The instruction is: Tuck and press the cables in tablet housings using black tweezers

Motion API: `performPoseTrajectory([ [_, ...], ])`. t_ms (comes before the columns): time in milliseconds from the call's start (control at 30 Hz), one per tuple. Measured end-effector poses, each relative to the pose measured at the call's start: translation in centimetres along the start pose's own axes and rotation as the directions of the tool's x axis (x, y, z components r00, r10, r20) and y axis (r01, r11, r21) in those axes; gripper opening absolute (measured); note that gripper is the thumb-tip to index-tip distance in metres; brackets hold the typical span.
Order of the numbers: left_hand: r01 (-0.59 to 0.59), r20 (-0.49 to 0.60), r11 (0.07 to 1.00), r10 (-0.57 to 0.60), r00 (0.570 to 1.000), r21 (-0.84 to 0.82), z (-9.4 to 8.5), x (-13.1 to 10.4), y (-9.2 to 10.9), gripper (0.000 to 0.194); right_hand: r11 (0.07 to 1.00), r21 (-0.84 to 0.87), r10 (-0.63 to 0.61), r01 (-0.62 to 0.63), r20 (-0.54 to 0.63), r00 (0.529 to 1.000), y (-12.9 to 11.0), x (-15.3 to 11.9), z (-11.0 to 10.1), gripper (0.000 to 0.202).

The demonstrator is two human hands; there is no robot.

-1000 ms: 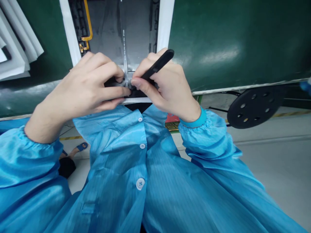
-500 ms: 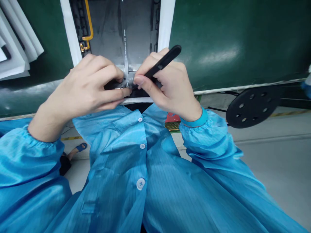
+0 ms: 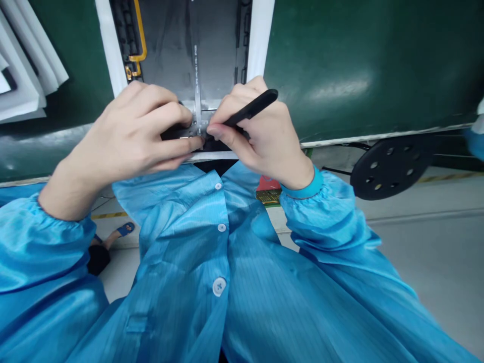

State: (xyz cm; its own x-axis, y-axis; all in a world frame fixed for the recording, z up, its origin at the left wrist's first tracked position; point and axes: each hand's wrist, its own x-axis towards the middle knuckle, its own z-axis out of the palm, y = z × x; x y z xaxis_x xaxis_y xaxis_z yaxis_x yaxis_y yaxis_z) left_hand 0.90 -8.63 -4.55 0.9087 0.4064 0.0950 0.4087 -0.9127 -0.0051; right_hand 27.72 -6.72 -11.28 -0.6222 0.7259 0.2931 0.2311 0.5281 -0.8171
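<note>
My left hand (image 3: 139, 131) is palm down at the near end of a flat electronic device (image 3: 166, 55). Its fingertips rest on the device on either side of the end of a thin grey ribbon cable (image 3: 197, 91), with a gap between them. My right hand (image 3: 260, 131) is closed around a slim black pen-like tool (image 3: 259, 103), whose rounded end points up and to the right. The tool's lower end is hidden by my fingers, close to the cable's near end. Black and metal parts show between the hands, too small to name.
The device has white edges (image 3: 260, 35) and an orange flex cable (image 3: 140, 30), on a green tabletop (image 3: 359, 55). White sheets or sleeves (image 3: 22, 65) lie left. Beyond the table's front edge are a black stool (image 3: 391, 166) and another person's foot in a blue sandal (image 3: 126, 229).
The upper end of the black tool has tipped lower, and my right hand has shifted very slightly. My left hand stays nearly where it was on the device.
</note>
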Motion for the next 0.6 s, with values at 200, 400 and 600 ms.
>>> performPoseTrajectory([
  [200,-0.036,0.044,0.999,0.037,0.998,-0.025,-0.5,1.2,-0.4,0.04,0.991,-0.006,-0.133,0.133,-0.086,0.987,0.1,-0.1,0.2,0.039],
  [400,-0.031,0.123,0.999,0.029,0.992,0.015,-0.4,0.7,-0.6,0.043,0.978,-0.146,-0.157,0.148,-0.051,0.986,0.6,0.3,0.0,0.049],
  [600,-0.035,0.204,0.999,0.037,0.978,-0.013,-0.6,0.4,-0.9,0.052,0.985,-0.146,-0.1,0.088,-0.075,0.992,1.0,0.0,-1.1,0.045],
])
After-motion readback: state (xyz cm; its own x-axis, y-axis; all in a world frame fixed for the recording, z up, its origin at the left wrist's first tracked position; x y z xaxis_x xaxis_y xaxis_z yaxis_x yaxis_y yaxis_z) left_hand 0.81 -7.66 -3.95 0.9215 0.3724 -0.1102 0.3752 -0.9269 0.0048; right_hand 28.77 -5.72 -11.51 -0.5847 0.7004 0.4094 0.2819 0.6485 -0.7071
